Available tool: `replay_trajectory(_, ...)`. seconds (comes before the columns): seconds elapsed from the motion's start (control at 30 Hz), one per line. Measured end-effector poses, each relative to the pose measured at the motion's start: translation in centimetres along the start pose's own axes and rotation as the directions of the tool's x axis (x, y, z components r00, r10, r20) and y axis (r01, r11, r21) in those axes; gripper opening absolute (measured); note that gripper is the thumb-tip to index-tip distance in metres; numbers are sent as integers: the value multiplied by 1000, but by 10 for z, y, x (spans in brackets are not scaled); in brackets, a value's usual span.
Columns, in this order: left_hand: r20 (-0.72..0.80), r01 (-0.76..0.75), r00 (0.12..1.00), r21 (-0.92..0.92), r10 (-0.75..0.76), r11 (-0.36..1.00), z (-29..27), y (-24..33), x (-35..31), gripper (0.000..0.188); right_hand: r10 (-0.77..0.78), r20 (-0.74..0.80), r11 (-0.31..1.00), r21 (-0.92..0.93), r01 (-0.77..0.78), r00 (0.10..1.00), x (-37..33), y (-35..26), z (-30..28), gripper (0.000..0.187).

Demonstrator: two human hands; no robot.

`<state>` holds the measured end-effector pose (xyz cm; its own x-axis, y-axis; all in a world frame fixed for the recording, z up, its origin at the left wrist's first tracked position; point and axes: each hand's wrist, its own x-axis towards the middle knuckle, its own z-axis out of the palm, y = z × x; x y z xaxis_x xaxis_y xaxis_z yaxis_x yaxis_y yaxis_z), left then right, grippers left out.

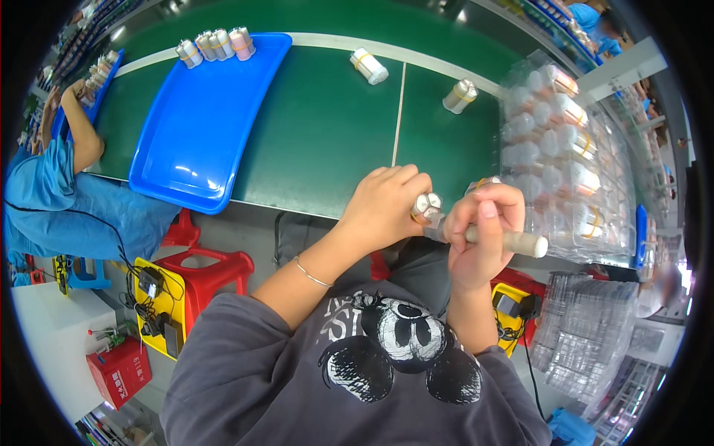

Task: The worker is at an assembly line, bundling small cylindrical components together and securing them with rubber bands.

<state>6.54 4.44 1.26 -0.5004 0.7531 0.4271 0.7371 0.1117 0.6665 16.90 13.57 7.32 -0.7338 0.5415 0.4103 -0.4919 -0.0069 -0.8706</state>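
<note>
My left hand [385, 208] is closed around a bundle of small silver-topped cylinders [427, 209], its ends facing up. In my right hand [487, 230] is a tool with a pale, round handle [524, 244], gripped between thumb and fingers. A short, flat grey part of the tool points left, close against the lower side of the bundle; whether it touches cannot be told. Just behind my right fingers, a second bundle [483, 183] shows in part. Both hands are at the near edge of the green table [320, 141].
A blue tray [201, 126] lies on the left, several bundles [216, 46] along its far end. Two bundles, one lying [369, 66] and one standing [460, 97], sit farther back. Clear plastic trays [569, 160] are stacked at right. A co-worker [59, 171] sits at far left.
</note>
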Motion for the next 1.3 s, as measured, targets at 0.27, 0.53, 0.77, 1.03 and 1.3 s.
replay_trajectory(0.27, 231, -13, 970, -248, 72, 969, -12, -21, -1, 51, 195, -64, 960, -192, -203, 979, 15, -37, -30, 30)
replay_trajectory(0.53, 464, 452, 880, -752, -101, 479, -24, -19, 1, 116, 531, -60, 694, -541, -475, 845, 19, 4, -9, 36)
replay_trajectory(0.77, 284, 318, 946, -715, -157, 623, -16, -19, -2, 111, 543, 30, 806, -297, -511, 839, 7, -12, -29, 25)
replay_trajectory(1.03, 11, 240, 963, -482, -268, 843, -21, -21, 62, 47, 150, 80, 626, -779, -32, 985, 3, -13, -59, 38)
replay_trajectory(1.3, -159, -106, 982, -36, 99, 994, 47, -68, 151, 67, 121, 29, 390, -920, -21, 992, 3, -7, -38, 59)
